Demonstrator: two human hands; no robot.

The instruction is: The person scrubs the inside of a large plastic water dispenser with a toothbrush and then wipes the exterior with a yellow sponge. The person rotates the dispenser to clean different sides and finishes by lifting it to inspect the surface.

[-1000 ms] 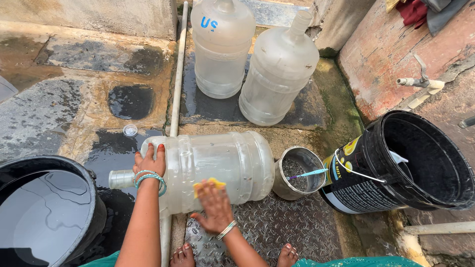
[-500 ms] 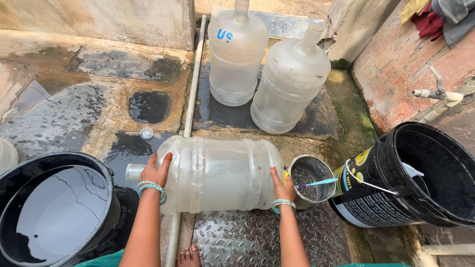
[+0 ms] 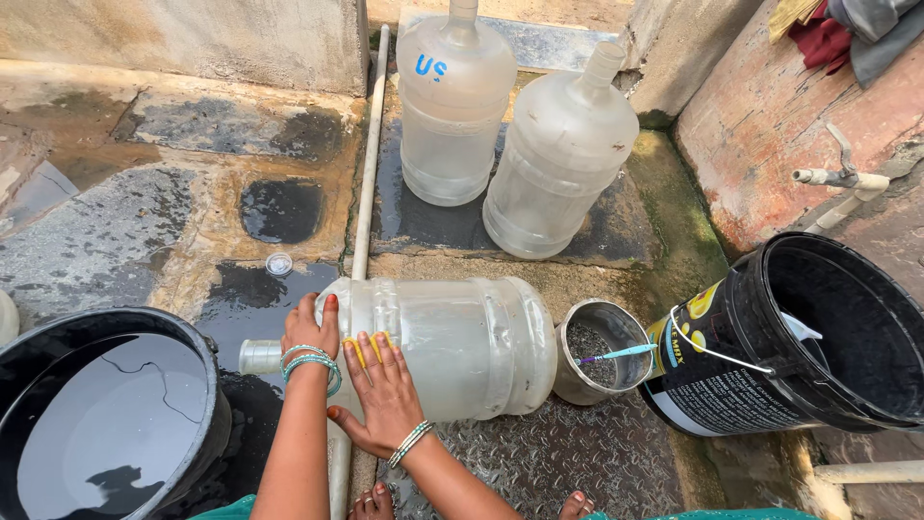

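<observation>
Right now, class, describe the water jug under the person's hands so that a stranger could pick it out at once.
Find the big black tub of water at lower left and the tilted black bucket at lower right. Between them lies a large clear jug, with the left hand and right hand on it. Unlike the two upright jugs behind, it lies on its side.

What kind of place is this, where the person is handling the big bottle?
Probably an outdoor washing area by a water tap. A tap sticks out of the wall, the concrete floor is wet, and large water jugs and a water-filled black tub stand around.
</observation>
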